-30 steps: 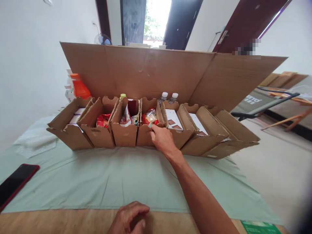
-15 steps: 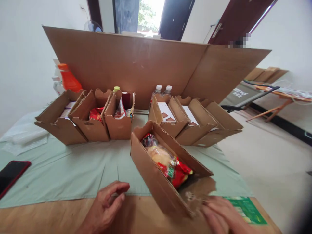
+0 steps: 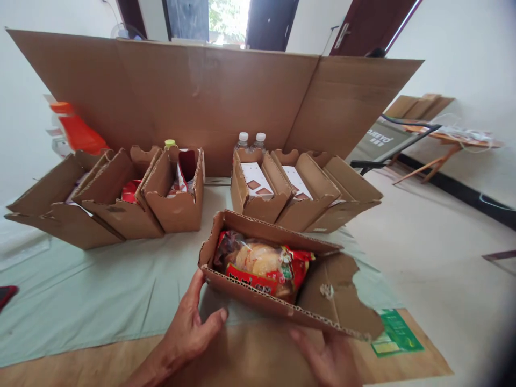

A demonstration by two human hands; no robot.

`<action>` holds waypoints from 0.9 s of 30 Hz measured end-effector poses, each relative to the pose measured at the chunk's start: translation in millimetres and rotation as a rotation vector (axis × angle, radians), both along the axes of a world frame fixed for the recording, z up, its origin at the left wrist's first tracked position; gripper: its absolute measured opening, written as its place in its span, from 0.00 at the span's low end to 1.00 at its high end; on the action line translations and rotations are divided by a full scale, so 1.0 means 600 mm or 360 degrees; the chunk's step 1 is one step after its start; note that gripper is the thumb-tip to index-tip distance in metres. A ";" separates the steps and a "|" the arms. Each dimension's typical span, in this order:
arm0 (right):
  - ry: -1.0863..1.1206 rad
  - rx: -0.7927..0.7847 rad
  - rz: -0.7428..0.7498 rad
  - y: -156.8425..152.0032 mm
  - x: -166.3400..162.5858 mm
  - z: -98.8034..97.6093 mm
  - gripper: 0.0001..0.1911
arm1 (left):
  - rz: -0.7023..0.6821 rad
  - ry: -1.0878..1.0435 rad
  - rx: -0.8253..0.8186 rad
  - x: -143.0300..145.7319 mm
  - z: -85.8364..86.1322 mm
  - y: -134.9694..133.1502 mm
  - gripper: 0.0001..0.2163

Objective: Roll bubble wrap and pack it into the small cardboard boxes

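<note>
A long open cardboard box (image 3: 258, 301) lies in front of me on the table, turned sideways, with a torn right end. Inside it lies a red snack packet (image 3: 262, 264) showing pale round pieces. My left hand (image 3: 189, 328) touches the box's left end, fingers spread and thumb out. My right hand (image 3: 328, 360) is under the box's near right edge; its fingers are partly hidden. A row of similar cardboard boxes (image 3: 173, 193) stands behind, with a gap where this one fits.
A large cardboard sheet (image 3: 209, 102) stands upright behind the row. An orange bottle (image 3: 76, 131) is at back left, two water bottles (image 3: 250, 141) behind the middle boxes. A pale green cloth (image 3: 100, 290) covers the wooden table. A green card (image 3: 397, 333) lies at right.
The box with the red packet has been pulled out of the row toward me and turned sideways. My left hand has moved up to its left end; my right hand now holds its near side.
</note>
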State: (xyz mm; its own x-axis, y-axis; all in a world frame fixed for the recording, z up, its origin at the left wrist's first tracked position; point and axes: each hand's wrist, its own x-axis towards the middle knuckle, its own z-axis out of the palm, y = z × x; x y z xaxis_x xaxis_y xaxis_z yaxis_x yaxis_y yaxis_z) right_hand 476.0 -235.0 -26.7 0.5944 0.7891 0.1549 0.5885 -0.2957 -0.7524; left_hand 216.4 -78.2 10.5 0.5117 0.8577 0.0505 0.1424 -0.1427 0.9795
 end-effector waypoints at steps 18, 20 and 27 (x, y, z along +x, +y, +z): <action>0.0354 0.0188 -0.0102 0.127 0.084 -0.007 0.24 | 0.0032 0.0114 0.0067 0.055 -0.046 0.012 0.39; 0.0408 0.0197 -0.0128 0.126 0.082 -0.007 0.23 | 0.0001 0.0088 0.0089 0.064 -0.044 0.016 0.40; 0.0522 0.0244 -0.0149 0.145 0.073 -0.011 0.25 | 0.0015 0.0051 -0.0056 0.074 -0.063 0.030 0.43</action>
State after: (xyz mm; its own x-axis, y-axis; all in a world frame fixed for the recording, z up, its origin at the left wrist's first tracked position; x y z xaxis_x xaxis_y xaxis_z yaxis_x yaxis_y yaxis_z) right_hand 520.1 -148.2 -33.0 0.7007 0.7112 0.0561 0.2842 -0.2062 -0.9363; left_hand 261.0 -60.5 -27.3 0.5046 0.8634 0.0037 0.1751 -0.1065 0.9788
